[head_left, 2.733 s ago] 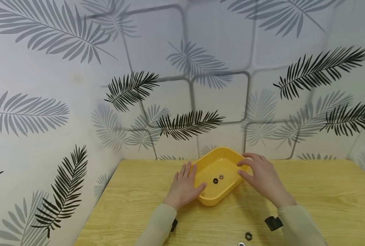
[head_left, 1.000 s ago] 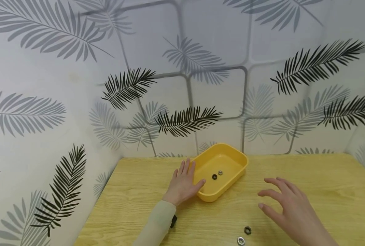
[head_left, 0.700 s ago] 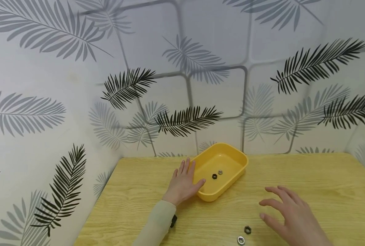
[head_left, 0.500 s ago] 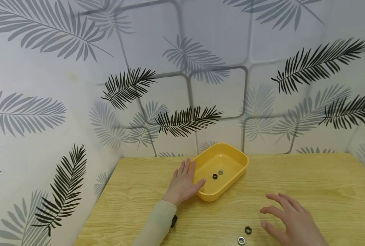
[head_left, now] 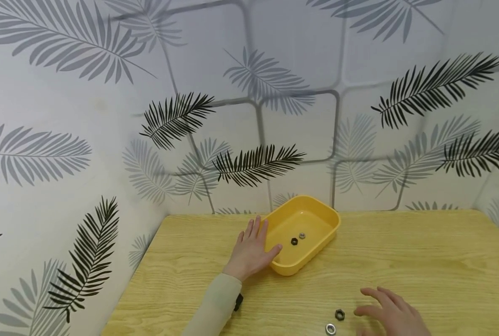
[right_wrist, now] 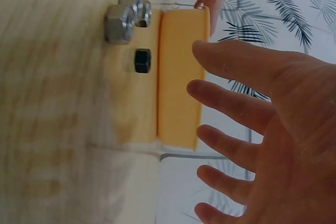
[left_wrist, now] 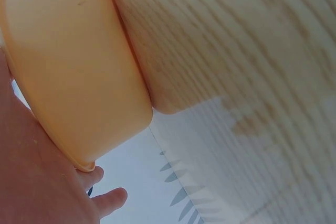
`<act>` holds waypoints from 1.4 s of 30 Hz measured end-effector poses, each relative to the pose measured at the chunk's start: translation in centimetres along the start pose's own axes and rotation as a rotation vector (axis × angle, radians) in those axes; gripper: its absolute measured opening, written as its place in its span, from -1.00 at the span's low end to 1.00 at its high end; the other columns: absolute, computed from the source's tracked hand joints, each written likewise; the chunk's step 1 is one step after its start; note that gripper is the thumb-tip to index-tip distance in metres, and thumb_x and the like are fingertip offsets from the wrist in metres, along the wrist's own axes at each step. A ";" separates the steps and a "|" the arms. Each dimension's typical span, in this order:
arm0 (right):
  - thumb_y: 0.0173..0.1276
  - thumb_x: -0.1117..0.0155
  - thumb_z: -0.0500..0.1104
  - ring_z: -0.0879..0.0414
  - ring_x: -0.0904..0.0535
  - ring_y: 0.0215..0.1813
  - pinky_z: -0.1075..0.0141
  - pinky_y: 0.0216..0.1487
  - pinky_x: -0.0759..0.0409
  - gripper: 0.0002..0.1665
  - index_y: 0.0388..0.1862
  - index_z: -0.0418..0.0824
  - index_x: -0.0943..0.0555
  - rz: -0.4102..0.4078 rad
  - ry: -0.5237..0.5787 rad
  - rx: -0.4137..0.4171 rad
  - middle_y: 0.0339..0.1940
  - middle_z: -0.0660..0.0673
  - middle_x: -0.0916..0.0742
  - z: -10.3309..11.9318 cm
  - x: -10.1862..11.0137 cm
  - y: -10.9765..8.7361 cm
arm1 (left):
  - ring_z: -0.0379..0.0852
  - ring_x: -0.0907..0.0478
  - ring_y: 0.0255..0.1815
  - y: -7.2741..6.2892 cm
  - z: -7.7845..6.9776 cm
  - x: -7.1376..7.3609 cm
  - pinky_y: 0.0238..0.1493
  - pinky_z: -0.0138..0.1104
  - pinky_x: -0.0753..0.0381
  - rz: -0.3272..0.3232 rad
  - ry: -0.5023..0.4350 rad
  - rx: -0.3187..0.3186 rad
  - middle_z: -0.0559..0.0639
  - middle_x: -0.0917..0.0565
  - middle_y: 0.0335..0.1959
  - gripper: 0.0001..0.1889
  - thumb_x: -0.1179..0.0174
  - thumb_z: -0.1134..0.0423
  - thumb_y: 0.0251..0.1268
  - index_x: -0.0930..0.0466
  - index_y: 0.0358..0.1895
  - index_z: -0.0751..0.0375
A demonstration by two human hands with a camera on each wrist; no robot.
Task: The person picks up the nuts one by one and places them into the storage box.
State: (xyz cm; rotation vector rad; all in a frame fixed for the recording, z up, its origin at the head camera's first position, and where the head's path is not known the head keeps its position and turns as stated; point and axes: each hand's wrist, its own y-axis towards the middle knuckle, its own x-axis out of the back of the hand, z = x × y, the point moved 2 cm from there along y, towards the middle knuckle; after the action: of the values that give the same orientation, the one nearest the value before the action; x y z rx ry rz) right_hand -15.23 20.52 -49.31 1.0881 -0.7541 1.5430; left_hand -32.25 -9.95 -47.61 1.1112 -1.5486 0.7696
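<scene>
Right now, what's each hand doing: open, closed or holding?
Left hand: open, fingers straight, touching the yellow bin.
Right hand: open, holding nothing.

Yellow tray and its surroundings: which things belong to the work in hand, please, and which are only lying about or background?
Likely part of the work:
yellow tray, touched by the left hand
inner dark nut and inner silver nut, inside the tray
outer dark nut, near the right hand
outer silver nuts

Only surroundings:
wooden table
leaf-patterned wall
black item at the left wrist
</scene>
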 end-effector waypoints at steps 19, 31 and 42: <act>0.03 -0.44 0.35 -0.27 -0.35 0.34 -0.43 0.12 -0.23 -0.83 -0.47 0.47 -0.61 0.228 0.075 -0.158 0.18 0.08 -0.58 -0.3 -3.3 0.5 | 0.05 0.25 0.59 0.0 0.1 0.2 0.47 0.07 0.03 -0.007 0.002 -0.005 0.12 0.14 0.61 -0.11 0.21 -0.38 0.42 0.10 0.61 0.11; 0.08 -0.37 0.39 -0.16 -0.44 0.26 -0.33 0.09 -0.34 -0.83 -0.47 0.44 -0.63 0.166 0.055 -0.115 0.08 0.16 -0.60 -0.7 -4.0 -0.4 | 0.07 0.22 0.59 -0.1 -0.1 -0.2 0.46 0.07 0.02 -0.010 -0.008 0.005 0.10 0.14 0.61 -0.12 0.17 -0.37 0.41 0.09 0.61 0.10; 0.07 -0.34 0.45 -0.09 -0.46 0.25 -0.28 0.17 -0.31 -0.72 -0.43 0.37 -0.64 0.152 0.044 -0.157 0.01 0.27 -0.60 -0.6 -5.0 -0.6 | 0.04 0.22 0.59 0.0 0.0 0.0 0.46 0.06 0.00 -0.014 0.015 0.005 0.10 0.13 0.61 -0.12 0.19 -0.38 0.41 0.09 0.61 0.10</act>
State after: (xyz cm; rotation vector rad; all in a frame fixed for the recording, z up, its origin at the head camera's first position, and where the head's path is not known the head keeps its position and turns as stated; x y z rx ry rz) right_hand -14.64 19.26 -54.22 0.8958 -0.9295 1.6004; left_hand -32.24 -9.93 -47.63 1.1164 -1.5256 0.7711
